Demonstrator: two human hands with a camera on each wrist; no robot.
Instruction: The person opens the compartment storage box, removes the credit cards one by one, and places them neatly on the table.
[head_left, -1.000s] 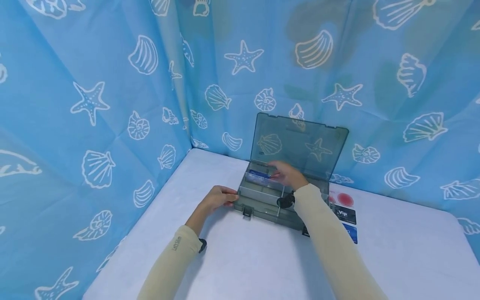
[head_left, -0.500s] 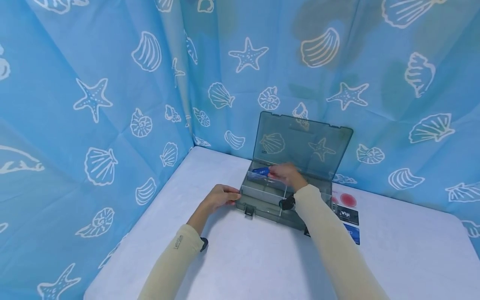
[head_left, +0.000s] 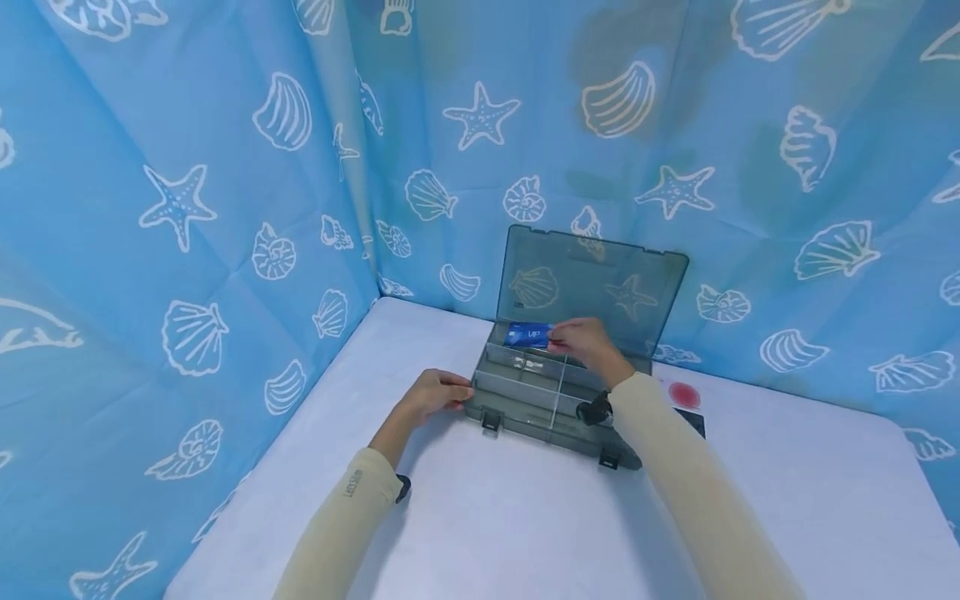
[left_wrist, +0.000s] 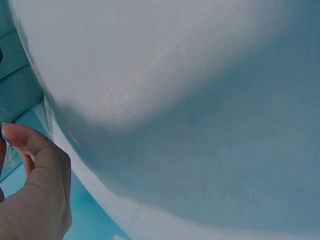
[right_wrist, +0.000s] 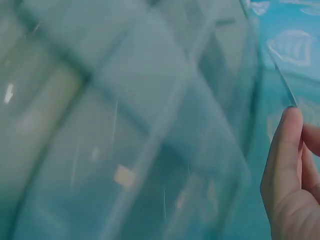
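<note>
A translucent grey compartment box (head_left: 517, 388) stands on the table with its lid (head_left: 592, 287) raised at the back. My right hand (head_left: 588, 343) pinches a blue card (head_left: 528, 335) by its right end, above the back-left compartments. Light lettering shows on the card's face. In the right wrist view the card (right_wrist: 284, 82) appears edge-on between thumb and fingers of the right hand (right_wrist: 290, 170). My left hand (head_left: 432, 395) grips the box's front-left corner; in the left wrist view that hand (left_wrist: 42, 185) shows curled fingers, with the box (left_wrist: 17, 80) partly cut off.
To the right of the box lie a card with a red round mark (head_left: 684, 395) and a black card (head_left: 692, 422), partly behind the right sleeve (head_left: 690, 475). Dividers (head_left: 517, 388) split the box inside. A blue shell-patterned curtain (head_left: 480, 167) hangs close behind the lid.
My right hand has lifted the blue card up out of the back-left compartment and turned its printed face into view. The left hand has stayed at the box corner.
</note>
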